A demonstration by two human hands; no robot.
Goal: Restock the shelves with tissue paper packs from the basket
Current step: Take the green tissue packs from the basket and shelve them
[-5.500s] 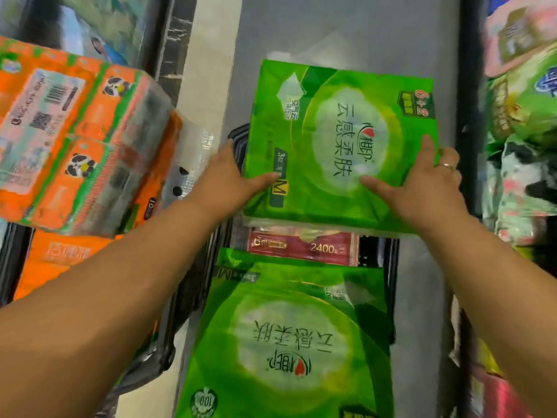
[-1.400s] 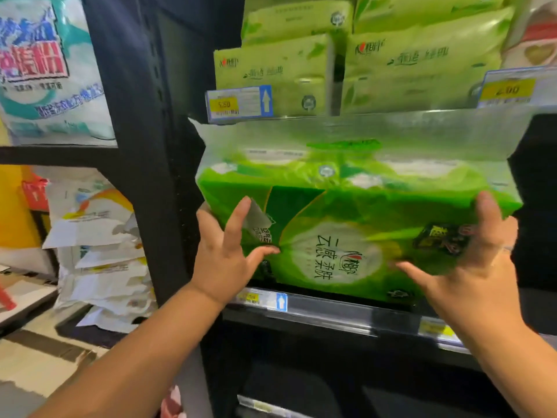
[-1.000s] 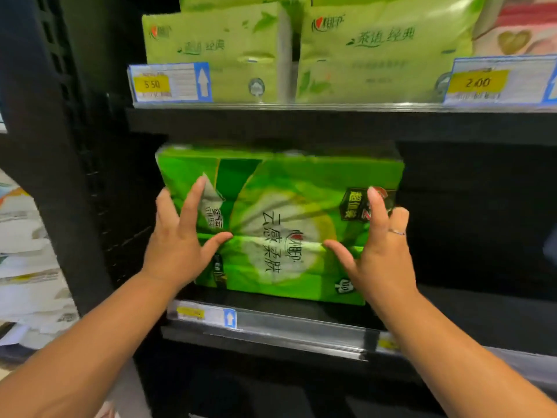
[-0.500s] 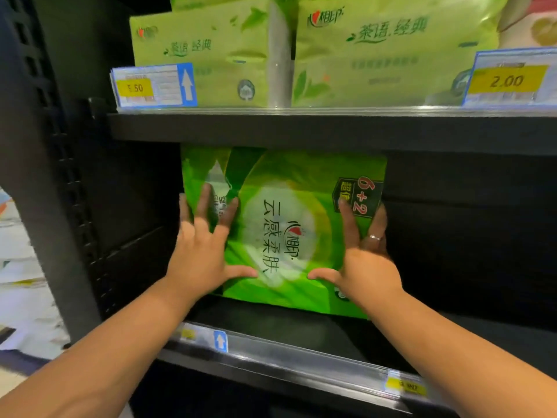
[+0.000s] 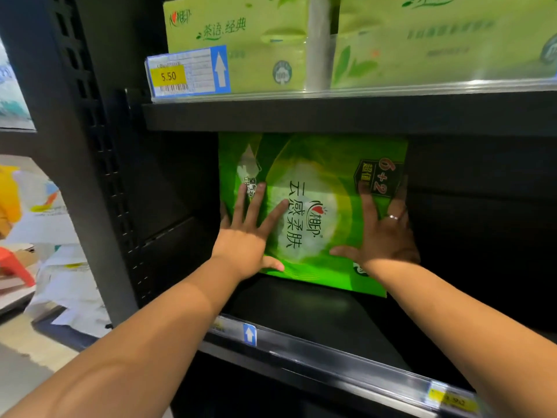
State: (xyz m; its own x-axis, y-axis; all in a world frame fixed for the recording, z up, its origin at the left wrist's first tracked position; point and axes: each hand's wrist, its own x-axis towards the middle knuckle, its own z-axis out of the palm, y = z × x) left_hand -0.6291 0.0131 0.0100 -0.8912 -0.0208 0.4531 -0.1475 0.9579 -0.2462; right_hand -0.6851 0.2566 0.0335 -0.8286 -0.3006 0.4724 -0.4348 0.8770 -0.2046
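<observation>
I am seeing both hands pressing flat against the front face of the bright green tissue pack [image 5: 313, 164], which is standing upright towards the back of the dark lower shelf [image 5: 301, 309], its top edge sitting just under the upper shelf [image 5: 331, 116]. My left hand [image 5: 244, 236] is lying open on the pack's left part, fingers straight and spread, thumb pointing along its lower edge. My right hand [image 5: 382, 233] is lying open on the right part, fingers reaching up over the dark "6+2" badge, a ring [image 5: 392, 217] showing on one finger. Neither hand is curling round the pack; the palms and fingers are only bearing on it. The space to the pack's left and right is looking dark, and I cannot tell what is standing there. On the upper shelf, pale green tissue packs [image 5: 241, 40] are sitting side by side behind a price tag [image 5: 187, 72] reading 5.50. A small blue arrow label [image 5: 249, 334] is showing on the lower shelf's front rail, with a yellow label [image 5: 452, 401] further right, blurred.
</observation>
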